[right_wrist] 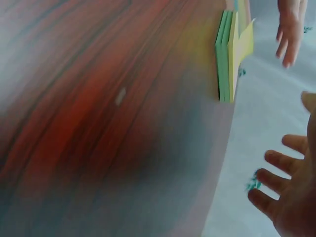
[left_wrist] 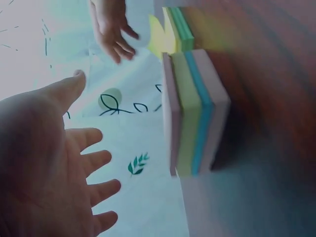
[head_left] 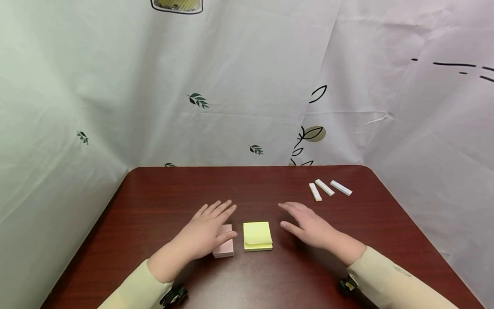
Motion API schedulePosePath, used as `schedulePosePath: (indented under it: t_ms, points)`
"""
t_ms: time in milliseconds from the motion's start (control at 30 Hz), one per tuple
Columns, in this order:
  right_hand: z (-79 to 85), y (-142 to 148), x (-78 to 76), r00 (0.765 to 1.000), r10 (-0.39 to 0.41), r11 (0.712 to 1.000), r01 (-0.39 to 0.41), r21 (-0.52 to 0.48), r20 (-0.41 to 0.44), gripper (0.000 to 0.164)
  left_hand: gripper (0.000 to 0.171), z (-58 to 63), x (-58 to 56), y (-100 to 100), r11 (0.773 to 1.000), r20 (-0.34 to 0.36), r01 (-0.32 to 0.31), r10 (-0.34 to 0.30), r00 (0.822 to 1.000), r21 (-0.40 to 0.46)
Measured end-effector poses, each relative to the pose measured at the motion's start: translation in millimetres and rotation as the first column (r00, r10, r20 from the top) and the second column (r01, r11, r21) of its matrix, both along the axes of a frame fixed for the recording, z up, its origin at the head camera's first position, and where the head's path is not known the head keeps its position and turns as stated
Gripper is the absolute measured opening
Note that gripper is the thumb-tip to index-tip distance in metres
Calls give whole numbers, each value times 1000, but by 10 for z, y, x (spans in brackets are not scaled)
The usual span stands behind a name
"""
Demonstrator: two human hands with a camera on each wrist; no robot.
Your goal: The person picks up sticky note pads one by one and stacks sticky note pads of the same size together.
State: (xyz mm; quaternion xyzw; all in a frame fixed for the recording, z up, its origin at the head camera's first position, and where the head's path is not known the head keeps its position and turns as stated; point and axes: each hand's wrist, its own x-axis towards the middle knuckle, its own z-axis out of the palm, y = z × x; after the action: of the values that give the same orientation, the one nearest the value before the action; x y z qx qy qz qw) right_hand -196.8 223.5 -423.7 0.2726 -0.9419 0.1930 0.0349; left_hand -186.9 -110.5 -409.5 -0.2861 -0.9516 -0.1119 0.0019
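Observation:
My left hand (head_left: 204,234) hovers over a pink-topped sticky note stack (head_left: 225,248), fingers spread and holding nothing. From the side, in the left wrist view, that stack (left_wrist: 190,113) shows pink, green and blue layers. Beside it on the table lies a yellow sticky note pad (head_left: 257,236) whose top sheet curls up at the front edge. Its green lower layers (right_wrist: 224,57) show in the right wrist view. To the right of the yellow pad, my right hand (head_left: 308,225) is held above the table, fingers extended and apart from the pad.
Three small white sticks (head_left: 324,187) lie at the back right of the dark red-brown table (head_left: 162,193). A pale cloth (head_left: 247,77) with leaf prints hangs behind the table and along both sides.

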Motion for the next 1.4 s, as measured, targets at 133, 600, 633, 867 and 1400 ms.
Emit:
schedulePosePath:
  t_ms: [133, 600, 633, 867, 1400]
  points:
    - [31, 201, 67, 993, 23, 997, -14, 75, -113, 62, 71, -48, 99, -157, 1000, -76, -7, 7, 997, 4]
    - [-5, 426, 154, 976, 41, 988, -8, 154, -212, 64, 76, -115, 227, -375, 998, -156, -65, 68, 985, 23]
    - [-9, 420, 158, 977, 41, 988, -9, 152, -210, 64, 76, -116, 229, -373, 998, -155, -65, 68, 986, 22]
    - [-22, 402, 176, 983, 28, 989, -1, 150, -180, 63, 75, -126, 245, -377, 998, -161, -68, 68, 985, 7]
    - [22, 500, -482, 931, -363, 930, 364, 43, -35, 44, 77, -175, 315, -421, 998, -186, -67, 67, 980, 4]
